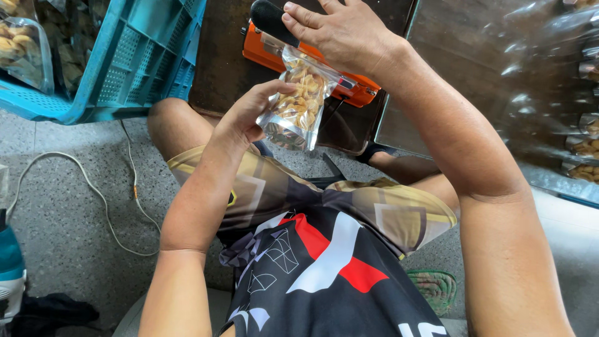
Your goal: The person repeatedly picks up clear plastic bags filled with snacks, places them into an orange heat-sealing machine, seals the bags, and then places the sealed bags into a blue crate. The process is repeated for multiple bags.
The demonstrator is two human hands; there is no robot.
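My left hand [253,118] holds a small clear pouch of pale snack pieces [299,100] by its left side. The pouch's top edge lies in the jaw of an orange heat sealer [349,87] that sits on a dark low table [224,68]. My right hand [340,34] presses down on the sealer's black handle [268,19], fingers wrapped over it. The pouch hangs below the sealer, tilted a little to the left.
A teal plastic crate [143,56] with filled snack bags [22,47] stands at the upper left. More clear packed pouches [583,146] lie at the right edge. A white cable [93,187] runs over the grey speckled floor. A green sandal [437,287] is by my right side.
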